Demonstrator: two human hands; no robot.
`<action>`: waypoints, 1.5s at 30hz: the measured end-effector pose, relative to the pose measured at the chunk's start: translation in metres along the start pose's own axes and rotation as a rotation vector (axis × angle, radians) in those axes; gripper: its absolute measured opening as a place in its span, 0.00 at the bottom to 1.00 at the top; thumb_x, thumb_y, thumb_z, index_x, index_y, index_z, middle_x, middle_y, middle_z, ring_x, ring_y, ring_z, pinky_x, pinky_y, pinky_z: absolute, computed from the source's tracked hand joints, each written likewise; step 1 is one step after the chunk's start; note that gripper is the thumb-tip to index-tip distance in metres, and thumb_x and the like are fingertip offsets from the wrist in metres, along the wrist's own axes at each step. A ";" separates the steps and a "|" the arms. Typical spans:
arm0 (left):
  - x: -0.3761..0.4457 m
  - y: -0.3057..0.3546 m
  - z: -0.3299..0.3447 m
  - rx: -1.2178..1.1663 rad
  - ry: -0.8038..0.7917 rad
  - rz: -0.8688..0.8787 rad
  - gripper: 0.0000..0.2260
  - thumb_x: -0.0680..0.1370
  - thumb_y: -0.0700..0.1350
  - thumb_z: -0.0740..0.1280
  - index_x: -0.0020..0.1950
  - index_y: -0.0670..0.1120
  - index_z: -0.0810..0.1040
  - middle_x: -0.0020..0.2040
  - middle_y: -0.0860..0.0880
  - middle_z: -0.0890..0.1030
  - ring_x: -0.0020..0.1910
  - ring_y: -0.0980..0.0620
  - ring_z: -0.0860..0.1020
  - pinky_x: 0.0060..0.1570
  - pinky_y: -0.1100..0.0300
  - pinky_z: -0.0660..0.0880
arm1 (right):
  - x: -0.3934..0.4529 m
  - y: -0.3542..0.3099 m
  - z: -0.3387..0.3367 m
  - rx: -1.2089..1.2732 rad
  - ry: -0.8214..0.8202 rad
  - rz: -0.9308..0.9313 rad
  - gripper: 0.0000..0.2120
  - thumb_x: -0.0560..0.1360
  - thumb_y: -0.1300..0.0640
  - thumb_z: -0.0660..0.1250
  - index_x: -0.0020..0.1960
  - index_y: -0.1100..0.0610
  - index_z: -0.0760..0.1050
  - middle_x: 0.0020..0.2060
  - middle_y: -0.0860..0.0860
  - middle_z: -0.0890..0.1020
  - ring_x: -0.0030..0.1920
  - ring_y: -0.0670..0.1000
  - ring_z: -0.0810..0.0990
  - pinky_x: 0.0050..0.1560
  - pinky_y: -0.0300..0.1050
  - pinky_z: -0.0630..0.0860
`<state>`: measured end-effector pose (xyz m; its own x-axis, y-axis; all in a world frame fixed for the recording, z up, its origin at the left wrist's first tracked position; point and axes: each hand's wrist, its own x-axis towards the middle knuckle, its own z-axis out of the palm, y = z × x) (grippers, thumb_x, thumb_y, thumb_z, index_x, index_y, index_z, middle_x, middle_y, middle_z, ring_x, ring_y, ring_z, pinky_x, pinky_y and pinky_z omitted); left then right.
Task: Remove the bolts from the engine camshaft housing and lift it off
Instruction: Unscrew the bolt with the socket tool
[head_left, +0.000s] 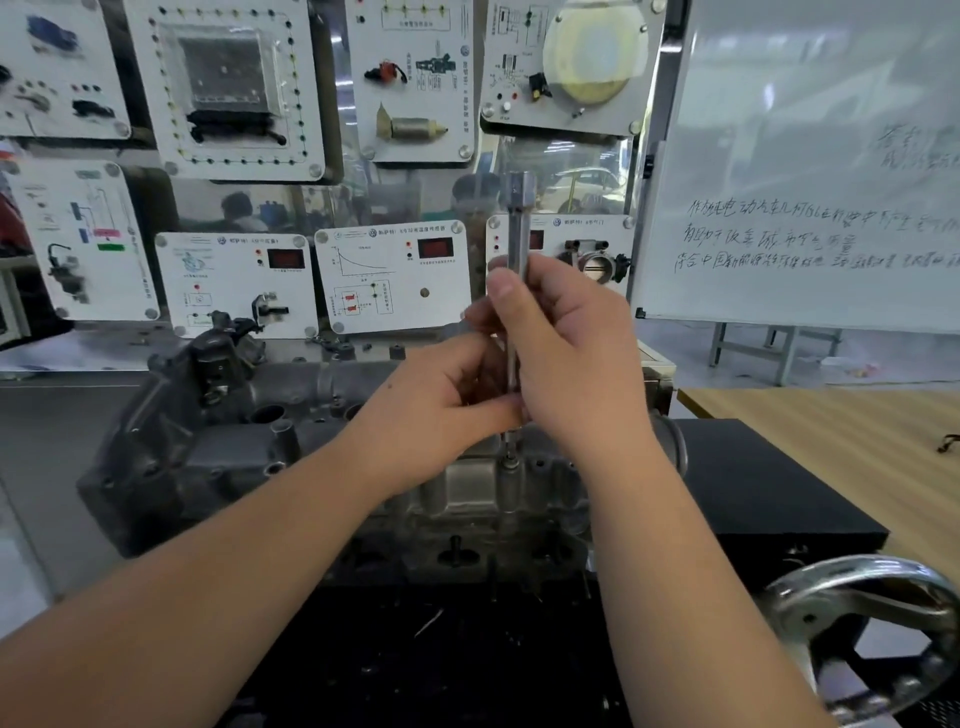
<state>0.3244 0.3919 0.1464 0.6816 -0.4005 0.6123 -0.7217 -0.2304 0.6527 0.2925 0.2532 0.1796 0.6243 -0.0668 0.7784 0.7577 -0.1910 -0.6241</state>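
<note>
Looking down from the head view, both hands meet on a long slender steel extension bar (516, 291) that stands upright over the grey cast-metal camshaft housing (322, 431), which sits on the engine in the middle of the picture, in front of a wall of white training panels (239, 283). The right hand (566, 353) is wrapped around the middle of the bar, thumb pressed along the shaft, and the left hand (447, 395) is closed on its lower part just beneath, fingers curled in; the two hands touch. The bar's thick square top (518, 191) sticks up well above the right hand with no ratchet or handle on it that shows. Its lower tip comes down onto a small bolt head (508, 460) at the near edge of the housing, though blur makes it hard to tell whether it is fully seated. The housing lies flat on the engine, not lifted. Several bolt holes along the housing look dark and open, but whether they are empty cannot be told. Judging from this, the work is in the bolt-removal stage, with at least this bolt to come out and the lifting still ahead. A silver spoked handwheel (862, 639) sits at the lower right and a whiteboard (810, 156) stands beyond.
</note>
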 end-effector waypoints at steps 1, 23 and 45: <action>0.000 0.001 0.000 0.026 -0.005 -0.006 0.22 0.69 0.57 0.72 0.52 0.41 0.80 0.48 0.40 0.84 0.49 0.36 0.83 0.51 0.34 0.79 | -0.003 0.003 -0.002 0.008 -0.001 -0.011 0.08 0.82 0.56 0.64 0.49 0.53 0.81 0.39 0.46 0.85 0.41 0.41 0.84 0.41 0.32 0.77; 0.049 0.099 -0.055 -0.237 0.025 0.024 0.19 0.86 0.57 0.48 0.66 0.51 0.73 0.55 0.50 0.86 0.51 0.47 0.85 0.50 0.53 0.82 | -0.054 0.035 -0.003 -0.228 -0.150 0.004 0.09 0.81 0.53 0.64 0.58 0.51 0.80 0.36 0.50 0.84 0.35 0.48 0.80 0.36 0.47 0.78; 0.052 0.091 0.003 -0.658 0.057 -0.067 0.19 0.87 0.54 0.49 0.50 0.45 0.74 0.29 0.53 0.64 0.26 0.55 0.58 0.27 0.60 0.57 | -0.056 0.039 -0.008 -0.370 -0.053 0.034 0.11 0.80 0.47 0.66 0.47 0.54 0.79 0.31 0.50 0.81 0.34 0.48 0.78 0.39 0.49 0.73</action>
<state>0.2936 0.3477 0.2366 0.7406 -0.3522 0.5722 -0.4662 0.3440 0.8151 0.2855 0.2418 0.1122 0.6642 -0.0305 0.7469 0.6221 -0.5315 -0.5749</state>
